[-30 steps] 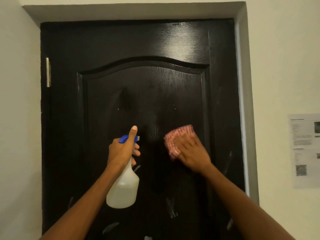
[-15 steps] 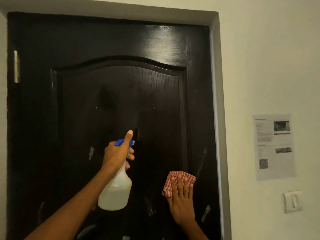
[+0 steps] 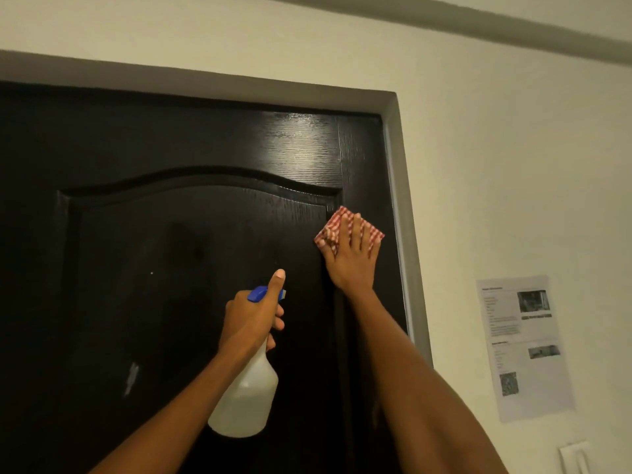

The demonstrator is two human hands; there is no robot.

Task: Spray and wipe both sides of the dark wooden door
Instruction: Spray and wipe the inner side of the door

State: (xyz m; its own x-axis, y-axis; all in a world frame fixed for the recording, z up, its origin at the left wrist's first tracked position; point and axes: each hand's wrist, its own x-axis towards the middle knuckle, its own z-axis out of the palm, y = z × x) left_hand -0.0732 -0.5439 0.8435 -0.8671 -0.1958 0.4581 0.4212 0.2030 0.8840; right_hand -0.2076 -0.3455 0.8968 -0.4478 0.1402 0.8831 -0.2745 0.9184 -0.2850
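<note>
The dark wooden door [image 3: 178, 268] fills the left and middle of the view, shut in its frame, with an arched raised panel. My left hand [image 3: 251, 319] grips the neck of a clear spray bottle [image 3: 246, 401] with a blue trigger head, held in front of the door panel, thumb raised. My right hand [image 3: 352, 258] presses a red-and-white checked cloth [image 3: 333, 229] flat against the door's right stile, near the panel's upper right corner, fingers straight and spread.
The grey door frame [image 3: 402, 234] runs down the right of the door. On the cream wall to the right hangs a printed paper sheet [image 3: 523, 347]. A white light switch [image 3: 578, 460] sits at the bottom right. A pale smear [image 3: 131, 378] marks the door's lower left.
My right hand has slid the cloth up the door's right side, from low to near the panel's top corner. The view has tilted up and right. The bottle hand holds as before.
</note>
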